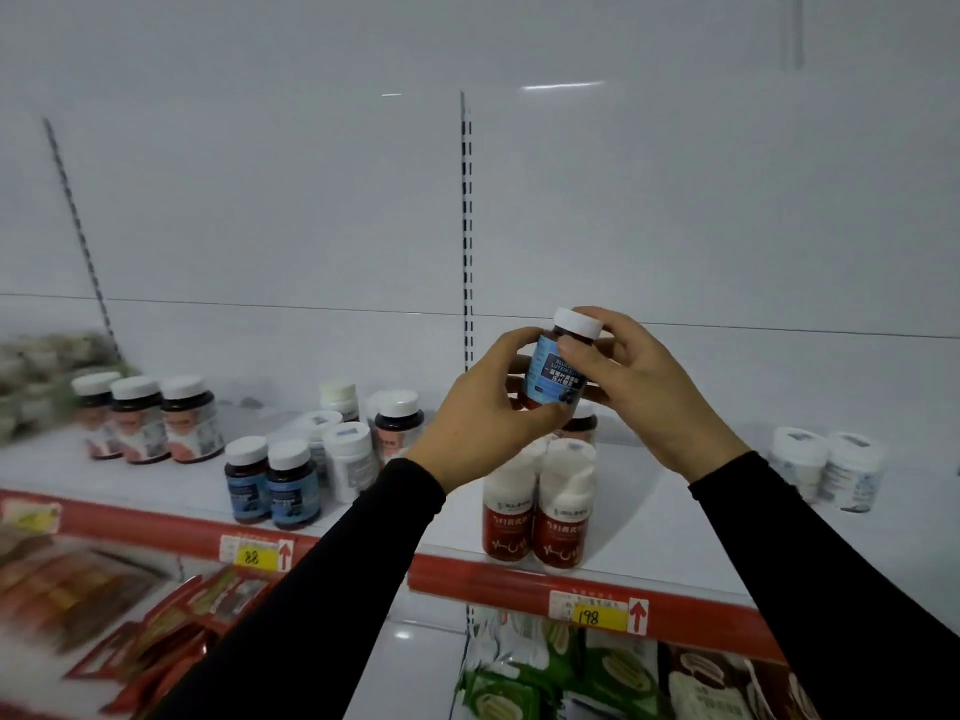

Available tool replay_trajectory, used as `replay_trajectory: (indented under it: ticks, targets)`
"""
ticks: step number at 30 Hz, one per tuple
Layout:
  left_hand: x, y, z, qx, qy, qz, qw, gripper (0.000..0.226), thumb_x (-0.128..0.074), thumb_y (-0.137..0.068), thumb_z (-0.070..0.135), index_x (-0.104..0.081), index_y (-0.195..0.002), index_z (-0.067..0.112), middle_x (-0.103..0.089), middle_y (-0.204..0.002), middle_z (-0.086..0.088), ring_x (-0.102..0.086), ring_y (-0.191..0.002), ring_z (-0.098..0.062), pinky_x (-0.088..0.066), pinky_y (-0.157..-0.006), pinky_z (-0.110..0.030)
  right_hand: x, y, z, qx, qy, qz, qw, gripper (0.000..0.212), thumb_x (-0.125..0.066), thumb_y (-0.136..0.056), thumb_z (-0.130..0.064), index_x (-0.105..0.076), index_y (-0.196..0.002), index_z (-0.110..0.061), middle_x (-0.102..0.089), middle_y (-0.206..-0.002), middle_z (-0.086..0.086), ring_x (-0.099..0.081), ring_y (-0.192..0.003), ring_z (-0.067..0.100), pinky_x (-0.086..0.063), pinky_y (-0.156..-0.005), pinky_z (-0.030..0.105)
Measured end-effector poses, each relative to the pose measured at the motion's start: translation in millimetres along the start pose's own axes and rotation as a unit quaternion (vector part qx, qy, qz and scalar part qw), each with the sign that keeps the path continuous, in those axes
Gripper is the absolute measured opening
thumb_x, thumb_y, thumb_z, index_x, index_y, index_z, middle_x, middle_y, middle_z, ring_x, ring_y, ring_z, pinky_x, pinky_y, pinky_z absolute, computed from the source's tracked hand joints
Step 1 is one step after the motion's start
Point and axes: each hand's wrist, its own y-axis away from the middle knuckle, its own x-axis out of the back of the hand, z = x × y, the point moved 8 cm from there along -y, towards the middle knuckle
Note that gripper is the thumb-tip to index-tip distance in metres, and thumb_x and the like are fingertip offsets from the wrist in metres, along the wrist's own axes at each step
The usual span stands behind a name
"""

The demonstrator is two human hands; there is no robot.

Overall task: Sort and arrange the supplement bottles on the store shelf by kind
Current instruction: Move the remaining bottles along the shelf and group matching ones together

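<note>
Both hands were up in front of the white shelf, and between them sat a blue-labelled bottle with a white cap, lifted clear above the pair of red-labelled bottles at the shelf's front edge. The left hand had its grip wrapped round the bottle's lower body, fingers curled behind it, thumb across the front. The right hand pinched it just under the cap, fingers curled at the neck. Well left of the red-labelled pair stood two more blue-labelled bottles, and just behind those a cluster of white bottles. Further left again, three dark bottles with pink labels lined up in a row. Right of the red-labelled pair, well apart, two white jars stood side by side. A yellow price tag hung on the red shelf strip just below the pair.
</note>
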Motion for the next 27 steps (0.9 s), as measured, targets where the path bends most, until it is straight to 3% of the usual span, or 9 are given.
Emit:
replay_trajectory:
  ticks: [4, 7, 11, 15, 19, 23, 25, 27]
  targets:
    - [43, 27, -13, 0.037, -0.018, 0.047, 0.998, 0.060, -0.074, -0.081, 0.031, -0.047, -0.134, 0.041, -0.063, -0.120, 0.014, -0.063, -0.107, -0.001, -0.054, -0.090, -0.025, -49, -5, -8, 0.042, 0.022, -0.038, 0.998, 0.043, -0.072, -0.083, -0.043, -0.057, -0.123, -0.041, -0.064, -0.112, -0.013, -0.065, -0.100, 0.003, -0.052, -0.066, 0.014]
    - [85, 56, -26, 0.080, -0.036, 0.114, 0.990, 0.053, -0.068, -0.089, 0.029, -0.048, -0.137, 0.035, -0.063, -0.122, 0.009, -0.061, -0.111, -0.002, -0.050, -0.089, -0.019, -97, -3, -4, 0.059, 0.022, -0.079, 0.995, 0.049, -0.071, -0.085, -0.040, -0.053, -0.130, -0.037, -0.061, -0.117, -0.013, -0.063, -0.100, 0.000, -0.049, -0.066, 0.007]
    - [149, 104, -49, 0.134, -0.065, 0.254, 0.956, 0.030, -0.058, -0.095, 0.030, -0.057, -0.126, 0.030, -0.064, -0.109, 0.014, -0.062, -0.094, 0.008, -0.048, -0.073, -0.010, -155, 7, 8, 0.066, 0.046, -0.122, 0.989, 0.056, -0.070, -0.087, -0.038, -0.046, -0.137, -0.031, -0.055, -0.122, -0.009, -0.061, -0.106, 0.009, -0.047, -0.076, 0.011]
    - [205, 135, -83, 0.166, -0.083, 0.326, 0.927, 0.024, -0.054, -0.096, 0.035, -0.056, -0.119, 0.029, -0.061, -0.105, 0.019, -0.059, -0.092, 0.006, -0.046, -0.076, -0.019, -195, 16, 31, 0.051, 0.097, -0.134, 0.985, 0.057, -0.068, -0.089, -0.035, -0.044, -0.139, -0.023, -0.053, -0.132, 0.005, -0.057, -0.113, 0.019, -0.048, -0.094, 0.030]
    - [238, 142, -130, 0.193, -0.063, 0.315, 0.927, 0.031, -0.051, -0.097, 0.037, -0.055, -0.124, 0.022, -0.060, -0.108, 0.015, -0.056, -0.097, 0.002, -0.043, -0.078, -0.022, -220, 21, 58, 0.014, 0.116, -0.111, 0.987, 0.053, -0.069, -0.089, -0.031, -0.047, -0.135, -0.021, -0.054, -0.127, 0.001, -0.056, -0.110, 0.014, -0.043, -0.083, 0.014]
    - [249, 135, -175, 0.239, -0.054, 0.241, 0.939, 0.044, -0.048, -0.098, 0.039, -0.048, -0.135, 0.016, -0.059, -0.123, -0.003, -0.056, -0.107, -0.017, -0.043, -0.092, -0.037, -237, 30, 71, -0.002, 0.116, -0.068, 0.991, 0.040, -0.071, -0.088, -0.023, -0.049, -0.120, -0.034, -0.055, -0.110, -0.020, -0.057, -0.095, -0.011, -0.041, -0.072, -0.002]
    - [247, 132, -192, 0.257, -0.039, 0.208, 0.943, 0.047, -0.045, -0.099, 0.041, -0.045, -0.139, 0.015, -0.054, -0.133, -0.007, -0.052, -0.113, -0.020, -0.042, -0.095, -0.037, -244, 34, 76, -0.012, 0.125, -0.050, 0.991, 0.043, -0.071, -0.088, -0.020, -0.047, -0.117, -0.041, -0.053, -0.107, -0.029, -0.053, -0.094, -0.023, -0.040, -0.072, -0.003]
    - [244, 131, -204, 0.274, -0.021, 0.186, 0.943, 0.048, -0.042, -0.100, 0.042, -0.046, -0.139, 0.013, -0.053, -0.135, -0.008, -0.051, -0.112, -0.020, -0.041, -0.092, -0.035, -249, 38, 83, -0.028, 0.134, -0.038, 0.990, 0.044, -0.071, -0.087, -0.019, -0.050, -0.120, -0.040, -0.058, -0.110, -0.025, -0.057, -0.099, -0.016, -0.042, -0.078, 0.002]
